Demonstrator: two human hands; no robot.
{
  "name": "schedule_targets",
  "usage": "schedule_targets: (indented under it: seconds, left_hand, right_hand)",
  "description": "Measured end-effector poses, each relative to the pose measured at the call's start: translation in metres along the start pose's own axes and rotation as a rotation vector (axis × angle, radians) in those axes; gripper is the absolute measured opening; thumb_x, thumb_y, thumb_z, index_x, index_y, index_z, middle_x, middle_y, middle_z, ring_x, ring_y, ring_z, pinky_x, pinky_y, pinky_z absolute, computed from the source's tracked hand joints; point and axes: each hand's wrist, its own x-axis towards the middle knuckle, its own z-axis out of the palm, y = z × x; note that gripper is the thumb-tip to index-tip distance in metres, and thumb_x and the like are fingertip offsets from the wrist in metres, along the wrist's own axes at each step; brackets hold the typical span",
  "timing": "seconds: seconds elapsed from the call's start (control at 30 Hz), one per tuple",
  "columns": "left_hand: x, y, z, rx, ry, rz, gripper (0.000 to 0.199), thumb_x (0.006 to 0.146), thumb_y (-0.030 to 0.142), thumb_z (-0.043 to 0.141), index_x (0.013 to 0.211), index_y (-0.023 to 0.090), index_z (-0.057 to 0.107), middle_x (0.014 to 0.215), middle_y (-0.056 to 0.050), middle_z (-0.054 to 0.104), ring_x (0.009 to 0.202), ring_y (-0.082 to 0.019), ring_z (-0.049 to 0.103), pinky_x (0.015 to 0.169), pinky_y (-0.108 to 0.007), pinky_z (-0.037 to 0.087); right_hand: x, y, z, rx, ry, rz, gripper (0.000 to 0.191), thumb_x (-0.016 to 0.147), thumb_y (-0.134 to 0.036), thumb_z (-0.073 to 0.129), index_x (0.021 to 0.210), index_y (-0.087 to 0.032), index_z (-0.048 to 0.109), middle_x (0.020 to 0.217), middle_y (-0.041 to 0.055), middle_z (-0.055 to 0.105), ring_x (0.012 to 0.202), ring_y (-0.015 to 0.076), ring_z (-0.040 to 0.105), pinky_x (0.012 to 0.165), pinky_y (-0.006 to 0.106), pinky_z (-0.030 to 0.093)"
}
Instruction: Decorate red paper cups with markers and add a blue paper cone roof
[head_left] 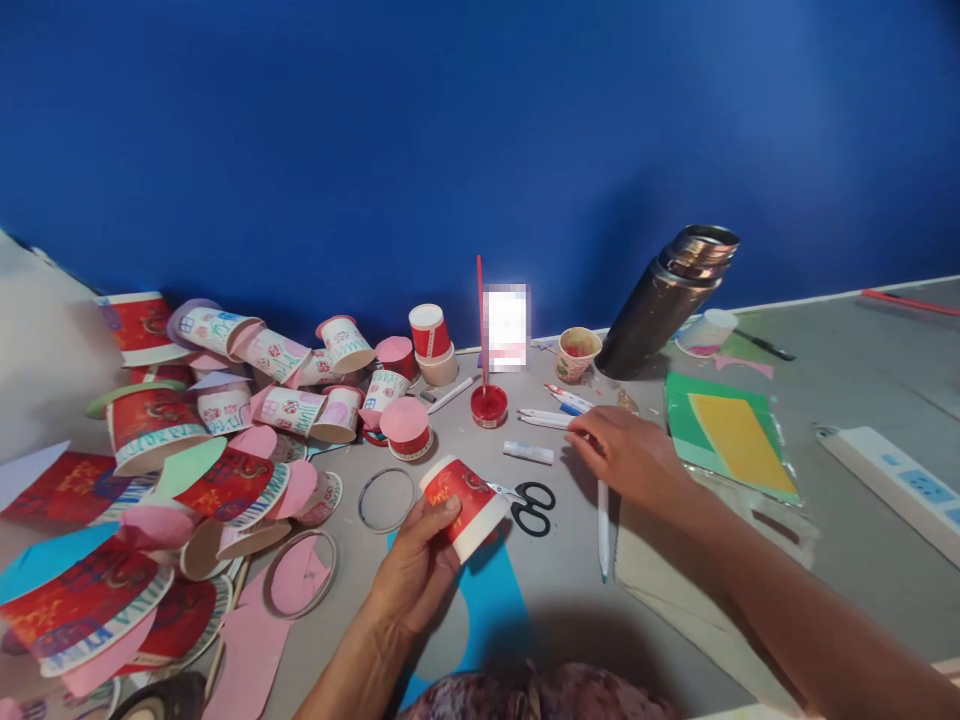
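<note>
My left hand [420,570] is closed round a red paper cup [466,502] with a white rim, tilted on its side above the table. My right hand [622,450] reaches over a few white markers [541,419], its fingers bent and drawn together at the end of one marker. Another white marker [604,535] lies just below that hand. Black-handled scissors [534,508] lie behind the held cup, their blades partly hidden by it. A short clear-and-white tube [528,453] rests nearby.
Decorated paper cups [232,480] with coloured paper tops crowd the left side. A red paint pot [489,408] holds an upright red stick. Tape rings [386,500], a dark flask [664,305], a patterned cup [577,352], coloured paper [739,440] and a power strip [892,480] surround my hands.
</note>
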Motion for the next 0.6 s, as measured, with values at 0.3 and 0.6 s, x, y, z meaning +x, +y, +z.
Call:
schedule_targets:
  seconds: [0.3,0.6]
  left_hand:
    - [0.005,0.004,-0.004,-0.043,0.048,-0.018,0.029,0.074,0.017,0.085,0.099,0.012,0.071,0.099,-0.011,0.083,0.086,-0.026,0.08,0.09,-0.039,0.067]
    - [0.007,0.007,-0.01,-0.128,0.004,-0.088,0.038,0.088,0.025,0.073,0.124,0.012,0.068,0.11,-0.015,0.081,0.105,-0.034,0.078,0.105,-0.06,0.058]
  right_hand:
    - [0.006,0.032,0.028,-0.037,-0.038,0.161,0.017,0.097,-0.028,0.062,0.097,-0.022,0.078,0.101,0.0095,0.078,0.099,0.0288,0.069,0.073,0.035,0.046]
    - [0.002,0.038,0.032,-0.011,-0.112,0.166,0.014,0.095,-0.029,0.067,0.095,-0.021,0.078,0.101,0.0094,0.077,0.098,0.0284,0.07,0.076,0.035,0.047]
